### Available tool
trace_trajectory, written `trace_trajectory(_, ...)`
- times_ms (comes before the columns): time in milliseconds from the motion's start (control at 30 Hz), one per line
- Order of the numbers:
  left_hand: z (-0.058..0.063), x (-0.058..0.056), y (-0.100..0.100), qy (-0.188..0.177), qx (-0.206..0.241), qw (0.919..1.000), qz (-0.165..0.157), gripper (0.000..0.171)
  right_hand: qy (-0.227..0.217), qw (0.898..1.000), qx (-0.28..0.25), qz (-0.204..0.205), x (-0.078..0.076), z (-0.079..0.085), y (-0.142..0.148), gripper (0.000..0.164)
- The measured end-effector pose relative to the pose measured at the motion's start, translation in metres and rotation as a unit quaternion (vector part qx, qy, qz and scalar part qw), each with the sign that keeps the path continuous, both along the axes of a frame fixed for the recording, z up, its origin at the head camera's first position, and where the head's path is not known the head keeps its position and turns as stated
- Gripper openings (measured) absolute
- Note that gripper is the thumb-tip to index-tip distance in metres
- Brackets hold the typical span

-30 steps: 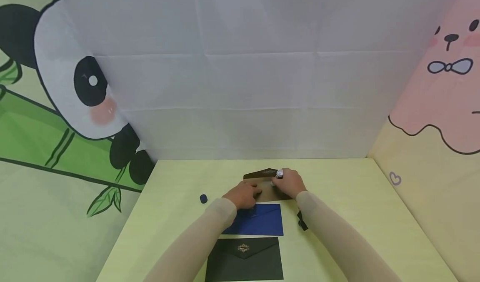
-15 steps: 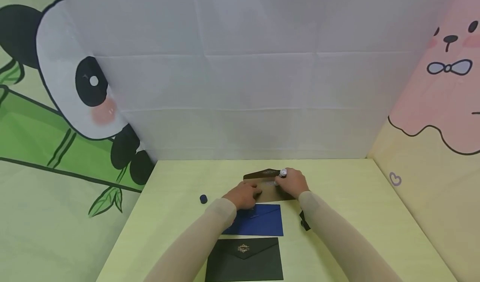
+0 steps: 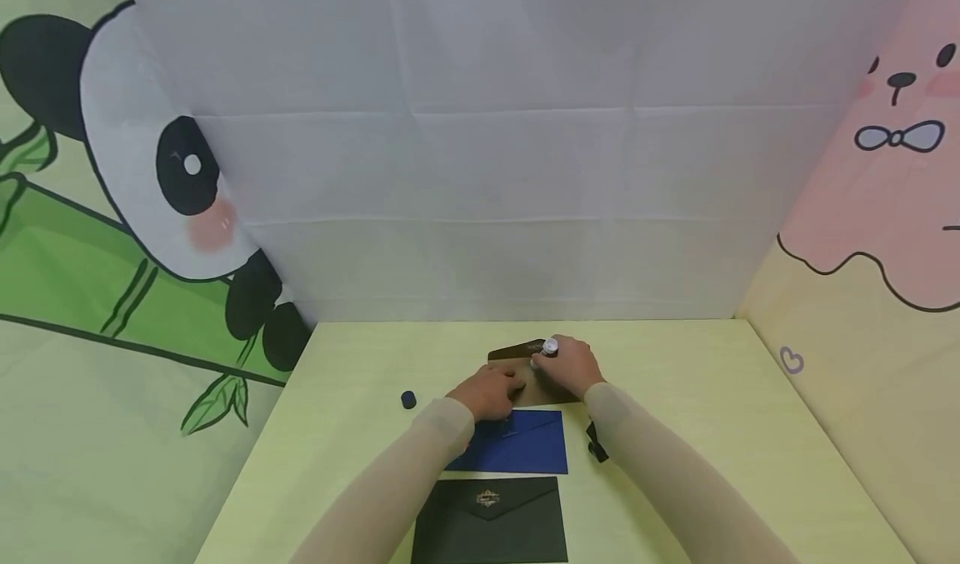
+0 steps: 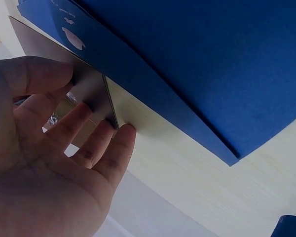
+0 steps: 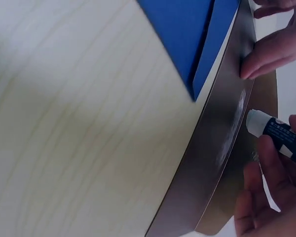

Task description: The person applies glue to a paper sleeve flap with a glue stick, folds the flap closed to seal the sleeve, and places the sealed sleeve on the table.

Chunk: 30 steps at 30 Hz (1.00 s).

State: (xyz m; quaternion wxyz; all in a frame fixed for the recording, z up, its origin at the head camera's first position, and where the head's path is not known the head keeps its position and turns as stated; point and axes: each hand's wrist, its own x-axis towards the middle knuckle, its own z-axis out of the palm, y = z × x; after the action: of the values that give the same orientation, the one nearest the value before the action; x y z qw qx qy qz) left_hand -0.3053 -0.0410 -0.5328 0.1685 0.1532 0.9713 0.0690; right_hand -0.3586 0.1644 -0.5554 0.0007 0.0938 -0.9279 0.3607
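Observation:
My right hand (image 3: 572, 366) grips a glue stick (image 5: 284, 137) with a dark labelled barrel and a white end, over a brown envelope (image 3: 536, 392). The envelope's darker flap (image 3: 516, 351) is unfolded at the far side. A shiny streak (image 5: 232, 131) marks its surface in the right wrist view. Fingertips of my left hand (image 3: 486, 391) rest on the envelope's left part, fingers loosely extended. Nearer to me, a blue envelope (image 3: 517, 447) lies partly covered by the left hand and sleeve. The small dark blue cap (image 3: 408, 399) stands to the left.
A black envelope (image 3: 487, 535) with a gold emblem lies nearest to me on the pale yellow table (image 3: 675, 356). By the right forearm shows a small black item (image 3: 596, 443). A white cloth wall (image 3: 495, 214) closes off the back, with cartoon-printed walls at both sides.
The right hand with the glue stick moved slightly right, then back left along the brown envelope. My left hand stays in place on the envelope.

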Motion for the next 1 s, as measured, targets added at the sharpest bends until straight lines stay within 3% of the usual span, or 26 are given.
trace_trajectory(267,-0.004,-0.002,0.003,-0.005,0.003,1.0,0.007,0.063,-0.011,0.999,0.049,0.015,0.0,-0.007,-0.006,0.027)
trace_trajectory(733,0.001,0.0,0.004,-0.003,-0.003,1.0,0.006,0.062,0.005,0.999,0.037,0.006,-0.006,-0.01,0.009,0.025)
trace_trajectory(1000,-0.003,-0.005,0.003,-0.003,-0.006,1.0,0.005,0.063,-0.001,0.999,0.049,-0.008,-0.011,-0.012,0.022,0.025)
